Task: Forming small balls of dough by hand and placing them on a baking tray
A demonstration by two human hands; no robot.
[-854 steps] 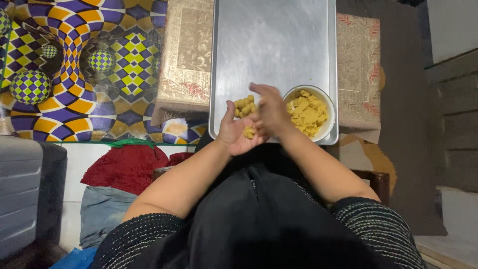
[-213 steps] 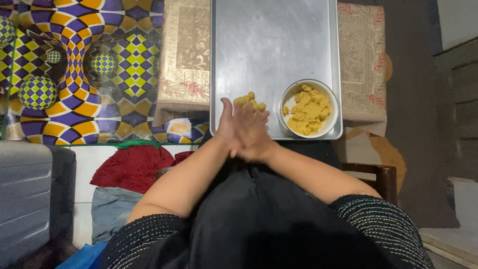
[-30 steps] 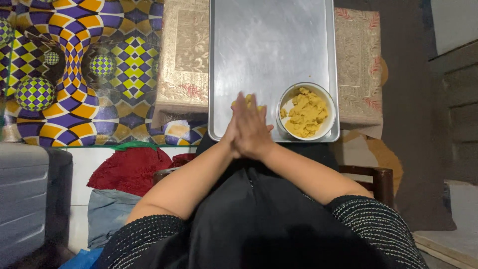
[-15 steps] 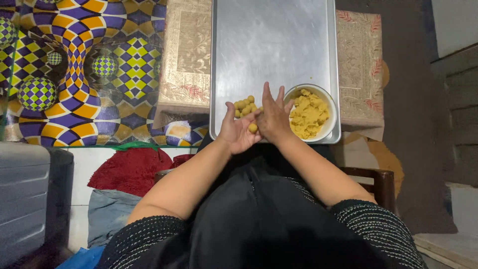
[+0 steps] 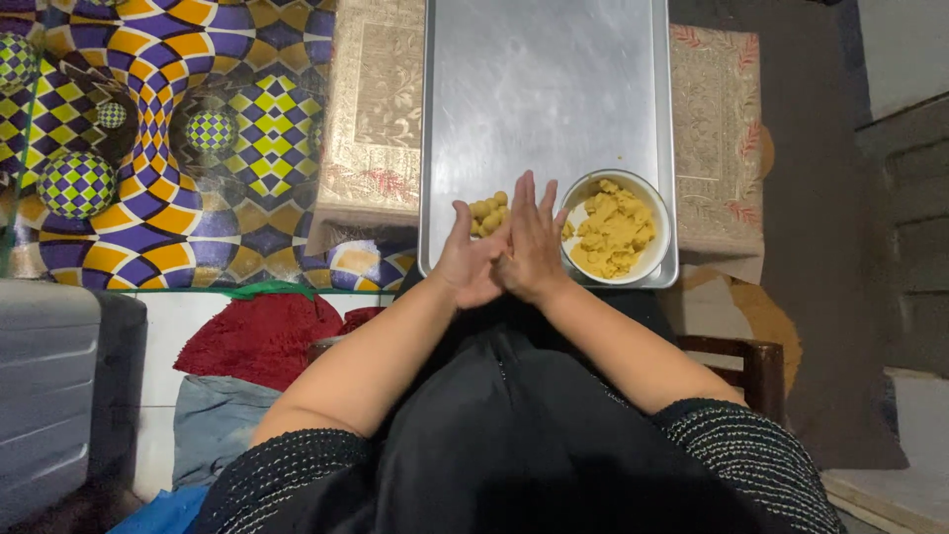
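**Dough rolling: early stage, most of bowl left**

L hand [image 5: 467, 265] and R hand [image 5: 534, 247] pressed palm to palm over near edge of metal tray [image 5: 539, 89], fingers straight. Can't tell if a dough piece sits between palms, hidden. Small pile of rolled balls [image 5: 487, 213] on tray just beyond L fingers, approx a handful done. White bowl [image 5: 660, 247] by R hand, mostly full of yellow dough [image 5: 613, 232]. Rest of tray bare; judged far from finished.

A single head-worn view is used, aimed steeply down from above the person's lap. The tray [image 5: 549, 99] is seen at arm's length, its far end cropped by the frame top.
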